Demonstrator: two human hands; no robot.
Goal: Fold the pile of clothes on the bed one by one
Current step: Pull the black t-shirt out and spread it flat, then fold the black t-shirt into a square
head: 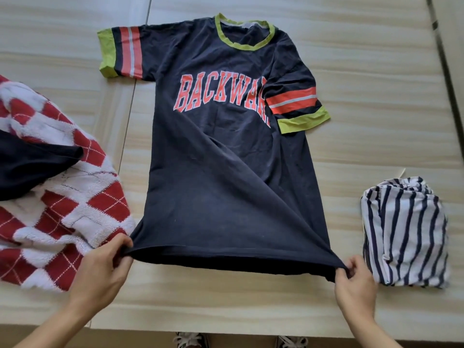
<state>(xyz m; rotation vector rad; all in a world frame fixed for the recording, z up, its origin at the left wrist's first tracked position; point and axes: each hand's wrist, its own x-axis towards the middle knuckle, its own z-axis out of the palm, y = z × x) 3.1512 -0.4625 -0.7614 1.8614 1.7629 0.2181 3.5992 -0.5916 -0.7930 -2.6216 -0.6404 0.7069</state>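
A navy T-shirt (221,159) with red lettering, a lime collar and lime-cuffed striped sleeves lies face up in the middle of the pale bed surface (376,96). Its right sleeve is folded in over the chest. My left hand (108,267) pinches the hem's left corner and my right hand (351,285) pinches the hem's right corner. The hem is lifted slightly off the surface and pulled taut between them.
A red-and-white argyle knit (57,217) lies bunched at the left with a dark garment (30,167) on top. A folded white shirt with navy stripes (404,234) sits at the right. The bed's front edge (226,332) runs below my hands, with shoes (190,340) on the floor.
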